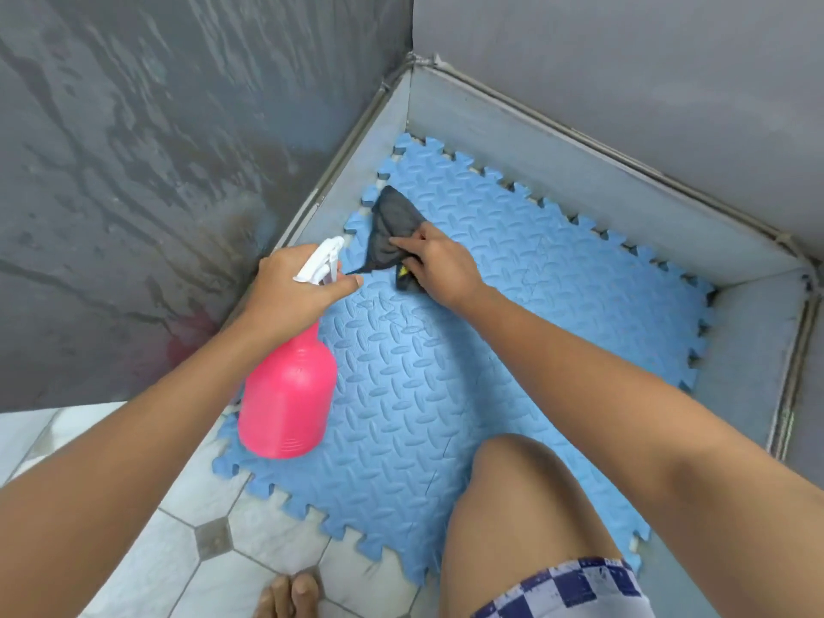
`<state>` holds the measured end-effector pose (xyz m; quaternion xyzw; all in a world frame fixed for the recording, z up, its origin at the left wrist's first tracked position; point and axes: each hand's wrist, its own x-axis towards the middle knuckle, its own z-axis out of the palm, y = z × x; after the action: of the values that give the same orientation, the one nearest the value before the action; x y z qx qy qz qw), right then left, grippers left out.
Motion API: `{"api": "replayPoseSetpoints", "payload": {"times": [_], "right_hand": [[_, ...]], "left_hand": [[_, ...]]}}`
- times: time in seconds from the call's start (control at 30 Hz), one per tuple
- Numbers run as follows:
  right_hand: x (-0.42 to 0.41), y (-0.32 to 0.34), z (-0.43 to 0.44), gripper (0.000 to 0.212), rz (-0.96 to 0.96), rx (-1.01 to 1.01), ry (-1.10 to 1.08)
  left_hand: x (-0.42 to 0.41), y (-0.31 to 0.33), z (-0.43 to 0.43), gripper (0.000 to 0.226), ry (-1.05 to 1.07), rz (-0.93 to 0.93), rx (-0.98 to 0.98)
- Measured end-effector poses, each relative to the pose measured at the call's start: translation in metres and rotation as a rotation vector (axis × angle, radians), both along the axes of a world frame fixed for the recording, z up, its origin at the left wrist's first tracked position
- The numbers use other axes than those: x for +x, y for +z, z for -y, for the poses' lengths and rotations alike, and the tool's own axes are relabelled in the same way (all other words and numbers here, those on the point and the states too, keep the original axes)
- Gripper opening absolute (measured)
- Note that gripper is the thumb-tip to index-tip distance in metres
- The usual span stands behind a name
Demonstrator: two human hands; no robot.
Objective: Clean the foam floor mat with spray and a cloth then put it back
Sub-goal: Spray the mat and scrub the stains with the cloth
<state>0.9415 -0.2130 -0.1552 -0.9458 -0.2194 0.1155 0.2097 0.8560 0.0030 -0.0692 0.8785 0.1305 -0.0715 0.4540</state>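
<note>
Bottle [290,394] leans away, nozzle [335,244] seemingly toward cloth [394,225]

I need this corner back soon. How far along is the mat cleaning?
Midway, it seems. Done: no finished area can be told apart. In hand: the left hand grips the pink spray bottle above the foam mat, while the right hand holds the dark cloth on its far corner. Left: probably wiping the rest, then resettling the mat.
</note>
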Motion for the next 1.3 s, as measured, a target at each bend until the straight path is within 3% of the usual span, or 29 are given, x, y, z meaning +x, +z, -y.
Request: {"api": "replayPoseSetpoints", "payload": {"times": [0.13, 0.4, 0.67, 0.83, 1.0, 1.2, 1.3], "right_hand": [[-0.015, -0.009, 0.099, 0.043, 0.012, -0.038, -0.427], [-0.075, -0.008, 0.311, 0.046, -0.082, -0.216, -1.075], [-0.071, -0.006, 0.31, 0.047, -0.119, -0.248, -1.252], [-0.04, -0.002, 0.261, 0.047, -0.082, -0.162, -1.154], [0.011, -0.006, 0.13, 0.048, -0.072, 0.021, -0.879], [0.022, 0.003, -0.005, 0.053, -0.12, -0.087, -0.156], [0.01, 0.005, -0.004, 0.051, -0.132, -0.073, -0.107]], "left_hand": [[0.018, -0.01, 0.034, 0.054, -0.108, -0.126, -0.047], [0.042, -0.002, 0.105, 0.05, -0.283, -0.096, 0.09], [0.049, 0.002, 0.101, 0.044, -0.16, -0.014, 0.145], [0.042, 0.005, 0.08, 0.049, -0.007, -0.052, 0.088], [0.034, 0.002, 0.058, 0.045, 0.038, -0.069, 0.003], [0.026, 0.011, 0.039, 0.04, 0.04, -0.011, 0.043], [0.028, 0.01, 0.036, 0.037, 0.058, -0.017, 0.029]]}}
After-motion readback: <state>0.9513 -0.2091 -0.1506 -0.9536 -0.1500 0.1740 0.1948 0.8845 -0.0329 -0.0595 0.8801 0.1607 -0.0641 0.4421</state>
